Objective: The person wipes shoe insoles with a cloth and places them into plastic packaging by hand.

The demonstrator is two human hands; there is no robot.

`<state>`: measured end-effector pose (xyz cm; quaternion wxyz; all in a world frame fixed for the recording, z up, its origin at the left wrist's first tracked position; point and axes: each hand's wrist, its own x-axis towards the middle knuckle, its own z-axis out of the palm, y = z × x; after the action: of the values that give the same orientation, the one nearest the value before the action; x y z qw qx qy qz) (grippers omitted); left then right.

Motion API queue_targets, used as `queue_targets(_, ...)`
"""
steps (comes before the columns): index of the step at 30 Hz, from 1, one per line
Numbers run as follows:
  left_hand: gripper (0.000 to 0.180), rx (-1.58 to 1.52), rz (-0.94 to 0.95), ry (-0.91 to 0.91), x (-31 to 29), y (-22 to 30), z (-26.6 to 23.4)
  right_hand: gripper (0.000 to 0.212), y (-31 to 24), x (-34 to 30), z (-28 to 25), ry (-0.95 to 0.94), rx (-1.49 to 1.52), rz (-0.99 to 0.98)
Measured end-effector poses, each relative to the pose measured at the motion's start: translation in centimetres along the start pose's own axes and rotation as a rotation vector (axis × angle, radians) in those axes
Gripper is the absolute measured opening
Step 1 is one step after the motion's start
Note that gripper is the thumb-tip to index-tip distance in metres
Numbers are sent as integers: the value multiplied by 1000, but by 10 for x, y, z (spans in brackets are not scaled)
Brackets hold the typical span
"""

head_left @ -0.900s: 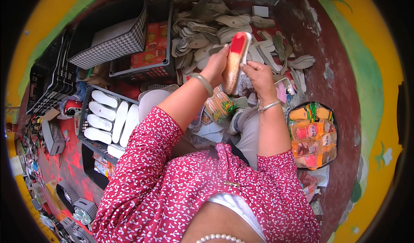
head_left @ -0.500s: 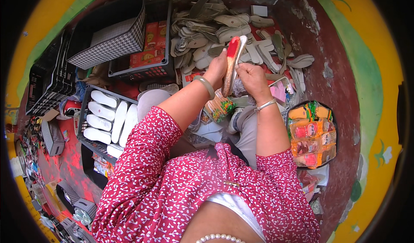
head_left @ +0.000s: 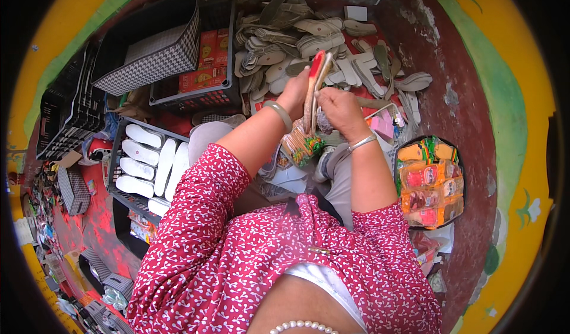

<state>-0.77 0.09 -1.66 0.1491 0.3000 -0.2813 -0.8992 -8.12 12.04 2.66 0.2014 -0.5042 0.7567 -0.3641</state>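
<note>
Above my lap I hold a pair of shoe insoles [head_left: 315,68] on edge, toes pointing away. One face is red near the toe, and a pale layer lies against it on the right. My left hand [head_left: 295,94] is closed around the left side. From the right, my right hand [head_left: 341,112] pinches the edge of the pale layer; its fingertips are partly hidden. Just below the insoles lies a tan bundle [head_left: 297,143] with green and orange ends.
A heap of loose insoles [head_left: 320,26] lies ahead. White insoles fill a dark crate [head_left: 123,147] at left. Behind it stand a houndstooth-patterned bin [head_left: 145,70] and a crate with red boxes [head_left: 214,58]. At right is a round container of orange packets [head_left: 428,185].
The insoles have turned more edge-on, so less of the red and pale faces shows. My right hand has shifted slightly left, closer to my left hand.
</note>
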Motion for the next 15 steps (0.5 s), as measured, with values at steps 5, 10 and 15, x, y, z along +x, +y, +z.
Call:
queue_targets(5, 30, -333, -60, -277, 0, 30, -7, 27, 7, 1, -28, 3, 722, 99)
queue_targets(10, 27, -600, 180, -664, -6, 48, -10, 41, -7, -2, -19, -193, 1081, 275)
queue_targets(15, 34, -661, 206, -882, -9, 47, -2, 30, -15, -2, 4, -294, 1247, 357)
